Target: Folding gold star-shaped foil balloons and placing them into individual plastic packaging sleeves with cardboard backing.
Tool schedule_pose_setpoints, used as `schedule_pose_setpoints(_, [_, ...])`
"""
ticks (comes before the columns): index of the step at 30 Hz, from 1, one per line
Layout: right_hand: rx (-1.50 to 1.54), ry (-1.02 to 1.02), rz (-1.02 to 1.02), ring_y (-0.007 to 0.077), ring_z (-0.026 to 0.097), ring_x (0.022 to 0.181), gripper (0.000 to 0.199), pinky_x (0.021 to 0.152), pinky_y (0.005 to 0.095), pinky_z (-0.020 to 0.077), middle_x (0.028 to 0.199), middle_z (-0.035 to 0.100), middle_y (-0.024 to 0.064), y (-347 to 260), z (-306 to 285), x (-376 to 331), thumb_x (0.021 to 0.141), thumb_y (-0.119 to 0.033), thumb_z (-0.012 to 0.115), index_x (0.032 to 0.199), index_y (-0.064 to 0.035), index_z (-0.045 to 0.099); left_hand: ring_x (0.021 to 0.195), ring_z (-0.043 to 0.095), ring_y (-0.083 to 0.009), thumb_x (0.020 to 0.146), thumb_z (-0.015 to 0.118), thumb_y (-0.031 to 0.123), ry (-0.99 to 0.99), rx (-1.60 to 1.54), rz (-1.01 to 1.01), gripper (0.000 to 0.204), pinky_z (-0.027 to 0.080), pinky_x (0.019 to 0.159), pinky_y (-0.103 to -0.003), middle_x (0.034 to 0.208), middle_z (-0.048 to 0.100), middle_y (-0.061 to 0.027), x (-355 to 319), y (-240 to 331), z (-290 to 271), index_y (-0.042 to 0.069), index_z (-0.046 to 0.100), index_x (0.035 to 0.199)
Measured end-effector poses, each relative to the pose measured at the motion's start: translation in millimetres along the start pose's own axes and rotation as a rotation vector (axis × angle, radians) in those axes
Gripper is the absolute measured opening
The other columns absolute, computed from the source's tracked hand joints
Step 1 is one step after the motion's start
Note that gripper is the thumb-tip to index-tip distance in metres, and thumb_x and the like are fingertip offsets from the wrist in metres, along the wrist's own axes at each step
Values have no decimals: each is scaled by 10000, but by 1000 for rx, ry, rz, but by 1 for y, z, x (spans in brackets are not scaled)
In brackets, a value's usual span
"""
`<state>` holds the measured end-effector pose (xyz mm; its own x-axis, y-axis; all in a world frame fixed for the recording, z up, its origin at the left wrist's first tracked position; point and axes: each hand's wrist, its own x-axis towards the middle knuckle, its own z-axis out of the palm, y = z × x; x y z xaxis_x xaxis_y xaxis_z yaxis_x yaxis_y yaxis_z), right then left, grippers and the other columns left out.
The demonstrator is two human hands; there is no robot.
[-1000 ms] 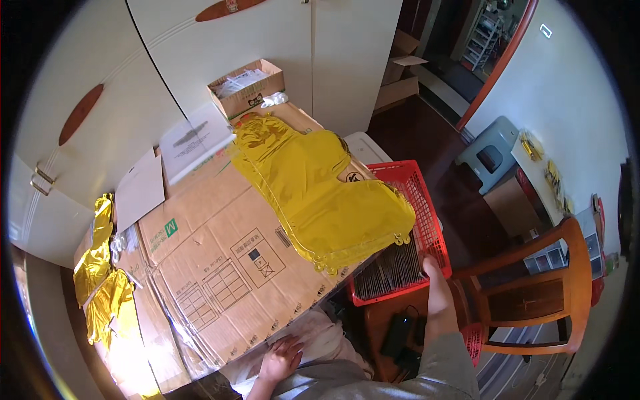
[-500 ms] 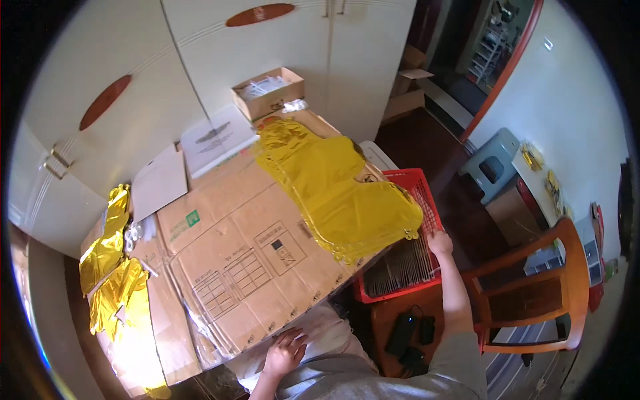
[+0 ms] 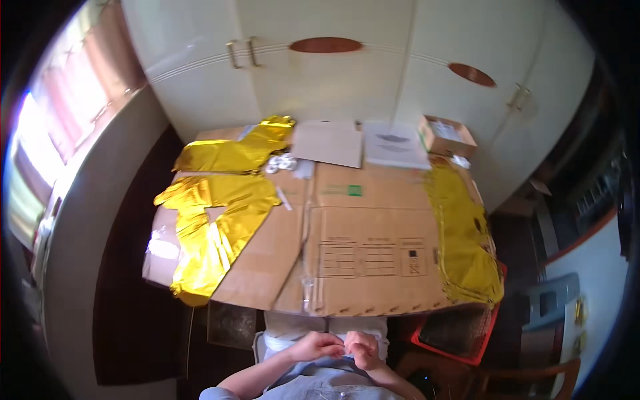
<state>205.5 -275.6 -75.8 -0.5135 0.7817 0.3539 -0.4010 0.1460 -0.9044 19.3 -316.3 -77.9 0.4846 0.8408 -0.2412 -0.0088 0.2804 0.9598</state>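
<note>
My left hand [image 3: 321,346] and my right hand [image 3: 362,349] are close together above my lap, just in front of the table edge. The fingers of both are curled in and pinched; anything between them is too small to make out. Beyond them lies a flattened brown cardboard sheet [image 3: 373,227] covering the table. On its left are two flat gold foil pieces like uninflated balloons, a far foil piece [image 3: 227,152] and a near foil piece [image 3: 227,233]. A duller gold foil stack [image 3: 463,233] lies along the right edge.
Small white rolls [image 3: 280,163], a grey-brown board [image 3: 327,143], a white flat box [image 3: 397,147] and an open carton [image 3: 448,137] line the back, before white cabinets [image 3: 333,80]. Right of me are a red basket [image 3: 448,353], a wooden chair [image 3: 533,377] and a blue-grey stool [image 3: 550,300].
My right hand has left the red basket's rim and come to my left hand above my lap. The view has swung left, so the table now faces me squarely.
</note>
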Motion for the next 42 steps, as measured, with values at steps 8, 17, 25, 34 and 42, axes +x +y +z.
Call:
schedule_pose_setpoints(8, [-249,-465,-17,246,576,824,84,753,353,467,860,575,100,-10,69,77,917,-83,578,848,-34,574,796,670,-158,931,628,115,695,-285,-92,163,553,751,-287,866,687,-87,-125,-63,-101,-28,661,1002])
schedule_pose_setpoints(17, [268,-654,-213,336,568,1134,513,964,466,439,1160,604,198,-133,99,185,998,-419,470,1337,-35,489,969,675,-323,848,623,171,1547,243,-494,292,528,857,-381,1057,691,-193,-198,-278,-185,-15,672,1068])
schedule_pose_setpoints(25, [447,-462,-1118,13,590,878,223,867,258,364,953,673,-132,-229,106,175,940,-101,514,972,-280,644,1141,596,-306,880,595,333,1109,-871,-537,499,488,942,-423,1279,594,-182,-204,-295,-188,42,552,1283])
schedule_pose_setpoints(34, [-1229,-364,-11,251,659,786,225,703,385,531,833,644,80,-27,63,315,861,-274,641,942,-65,661,671,588,-178,856,591,190,1255,-538,-572,138,502,570,-364,733,578,-69,-205,-280,-192,57,620,830])
schedule_pose_setpoints(42, [-1487,-355,421,352,672,908,401,807,452,542,952,682,214,60,54,372,782,-357,616,953,-1,686,712,630,-217,868,632,218,1180,-188,-623,143,516,583,-351,754,599,-59,-228,-295,-193,84,622,916])
